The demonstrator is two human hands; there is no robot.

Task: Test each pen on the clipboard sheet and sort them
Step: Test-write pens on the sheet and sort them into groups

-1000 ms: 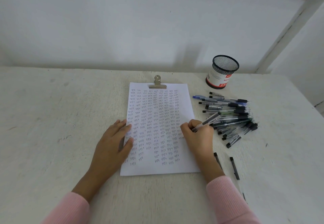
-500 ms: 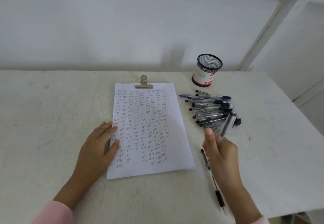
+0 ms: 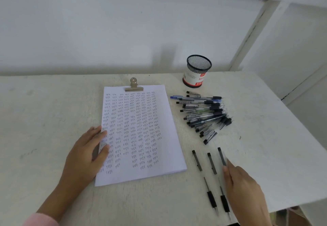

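Pinching a black-capped clear plastic pen [image 3: 222,156] by its barrel, your right hand [image 3: 246,190] aligns it beside two like pens [image 3: 211,163], evidently the sorted row. Your left hand [image 3: 86,153]: fingers flat, lightly spread, steadying the white clipboard sheet [image 3: 141,137] of ink tests. Beyond: loose pen heap [image 3: 203,112], presumably untested; black mesh cup [image 3: 198,70], within reach.
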